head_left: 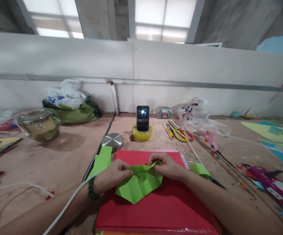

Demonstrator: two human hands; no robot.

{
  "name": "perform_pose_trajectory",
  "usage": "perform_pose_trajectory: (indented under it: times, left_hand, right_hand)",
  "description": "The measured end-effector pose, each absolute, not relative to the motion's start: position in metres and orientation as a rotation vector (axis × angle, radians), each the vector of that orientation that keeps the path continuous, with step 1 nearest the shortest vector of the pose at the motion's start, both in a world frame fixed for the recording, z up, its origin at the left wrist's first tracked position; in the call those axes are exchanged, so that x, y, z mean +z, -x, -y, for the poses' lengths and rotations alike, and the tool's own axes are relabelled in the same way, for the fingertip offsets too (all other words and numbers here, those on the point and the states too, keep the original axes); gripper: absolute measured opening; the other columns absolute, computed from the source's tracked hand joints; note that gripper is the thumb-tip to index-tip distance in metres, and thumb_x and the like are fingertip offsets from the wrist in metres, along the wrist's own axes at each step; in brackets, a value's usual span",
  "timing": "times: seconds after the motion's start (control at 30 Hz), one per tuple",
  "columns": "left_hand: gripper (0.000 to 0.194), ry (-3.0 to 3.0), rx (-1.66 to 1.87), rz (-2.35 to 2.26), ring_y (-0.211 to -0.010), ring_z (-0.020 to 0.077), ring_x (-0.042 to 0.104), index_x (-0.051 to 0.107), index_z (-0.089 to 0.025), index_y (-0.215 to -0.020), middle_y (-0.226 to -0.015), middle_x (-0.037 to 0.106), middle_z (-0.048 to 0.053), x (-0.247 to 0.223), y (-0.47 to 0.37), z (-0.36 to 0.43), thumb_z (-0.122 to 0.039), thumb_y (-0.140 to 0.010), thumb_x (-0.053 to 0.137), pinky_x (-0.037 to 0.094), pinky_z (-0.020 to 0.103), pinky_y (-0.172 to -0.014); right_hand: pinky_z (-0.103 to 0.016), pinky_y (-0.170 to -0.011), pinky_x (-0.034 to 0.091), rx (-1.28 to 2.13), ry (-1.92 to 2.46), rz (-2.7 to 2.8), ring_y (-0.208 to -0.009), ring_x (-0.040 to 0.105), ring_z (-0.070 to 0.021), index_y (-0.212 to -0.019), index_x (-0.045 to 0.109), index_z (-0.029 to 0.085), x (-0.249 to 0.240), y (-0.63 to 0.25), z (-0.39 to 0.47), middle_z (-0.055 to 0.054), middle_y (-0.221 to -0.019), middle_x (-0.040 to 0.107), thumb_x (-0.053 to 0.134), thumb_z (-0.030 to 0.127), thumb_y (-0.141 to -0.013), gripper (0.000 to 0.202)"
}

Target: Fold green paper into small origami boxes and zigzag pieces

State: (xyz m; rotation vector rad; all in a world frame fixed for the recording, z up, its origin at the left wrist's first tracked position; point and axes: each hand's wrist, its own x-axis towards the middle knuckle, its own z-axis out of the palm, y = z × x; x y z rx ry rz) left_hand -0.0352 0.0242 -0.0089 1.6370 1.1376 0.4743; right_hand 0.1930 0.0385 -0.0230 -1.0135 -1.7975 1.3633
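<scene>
A creased sheet of bright green paper [141, 184] is held up between my two hands, over a stack of red paper [153, 209]. My left hand [118, 174] pinches its left edge between thumb and fingers. At the upper right edge, my right hand [164, 165] grips the paper with curled fingers. Fold lines cross the sheet and its lower edge comes to a blunt point. Another piece of green paper [103, 160] lies left of the red stack, and a small folded green piece [200, 169] is to the right, near my right forearm.
Behind the stack, a phone [143, 118] stands in a yellow tape roll [142, 133], beside a round metal lid [112, 140]. Scissors [180, 134], a pink glue gun [210, 138] and a purple device [272, 182] lie rightward. A glass jar [39, 125] stands left. A white cable [70, 202] crosses my left forearm.
</scene>
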Motion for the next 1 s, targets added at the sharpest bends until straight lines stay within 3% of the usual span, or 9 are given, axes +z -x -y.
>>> perform_pose_trajectory:
  times: [0.17, 0.37, 0.57, 0.63, 0.73, 1.0]
  left_hand:
    - [0.030, -1.904, 0.663, -1.141, -0.055, 0.0117, 0.038, 0.044, -0.019, -0.045, -0.054, 0.042, -0.002, -0.001, 0.029, -0.021, -0.035, -0.068, 0.055, 0.029, 0.023, -0.050]
    - [0.023, -1.871, 0.629, -1.074, -0.048, 0.0093, 0.031, 0.047, -0.018, -0.047, -0.047, 0.035, -0.005, 0.009, 0.024, -0.023, -0.026, -0.068, 0.049, 0.023, 0.022, -0.045]
    - [0.016, -1.786, 0.791, -1.166, -0.051, 0.0109, 0.040, 0.064, -0.016, -0.072, -0.053, 0.046, -0.005, 0.003, 0.016, -0.026, -0.018, -0.062, 0.051, 0.029, 0.023, -0.050]
    - [0.022, -1.681, 0.899, -1.196, -0.052, 0.0107, 0.041, 0.062, -0.017, -0.079, -0.054, 0.046, -0.007, -0.006, 0.013, -0.027, -0.017, -0.058, 0.056, 0.030, 0.022, -0.050]
    - [0.020, -1.541, 1.006, -1.136, -0.053, 0.0098, 0.039, 0.054, -0.019, -0.075, -0.056, 0.044, -0.008, -0.019, 0.011, -0.027, -0.020, -0.056, 0.061, 0.031, 0.021, -0.051]
    - [0.024, -1.454, 1.058, -1.020, -0.054, 0.0097, 0.042, 0.048, -0.019, -0.069, -0.058, 0.047, -0.006, -0.027, 0.011, -0.019, -0.029, -0.058, 0.068, 0.033, 0.022, -0.052]
  right_hand:
    - [-0.022, -0.060, 0.041, 1.135, 0.978, 1.905, -0.066, 0.052, -0.0126, -0.066, 0.064, 0.018, -0.024, -0.188, -0.035, 0.000, -0.069, 0.059, 0.053, 0.009, -0.059, 0.015]
    - [-0.020, -0.056, 0.041, 1.139, 1.005, 1.898, -0.064, 0.053, -0.0122, -0.072, 0.063, 0.018, -0.012, -0.177, -0.038, 0.001, -0.069, 0.061, 0.049, 0.006, -0.057, 0.024]
    - [-0.023, -0.060, 0.043, 1.013, 0.965, 1.834, -0.066, 0.054, -0.0122, -0.104, 0.055, 0.021, -0.011, -0.166, -0.043, 0.002, -0.077, 0.060, 0.054, 0.008, -0.062, 0.044]
    - [-0.024, -0.061, 0.044, 0.953, 0.971, 1.760, -0.067, 0.054, -0.0125, -0.113, 0.050, 0.022, -0.018, -0.163, -0.042, 0.001, -0.082, 0.058, 0.057, 0.012, -0.065, 0.049]
    - [-0.025, -0.059, 0.045, 0.961, 0.953, 1.678, -0.068, 0.054, -0.0132, -0.118, 0.045, 0.023, -0.029, -0.159, -0.039, 0.000, -0.087, 0.055, 0.060, 0.016, -0.067, 0.054]
    - [-0.024, -0.055, 0.040, 0.952, 0.941, 1.723, -0.061, 0.051, -0.0128, -0.121, 0.042, 0.023, -0.036, -0.159, -0.032, 0.005, -0.070, 0.050, 0.059, 0.019, -0.071, 0.053]
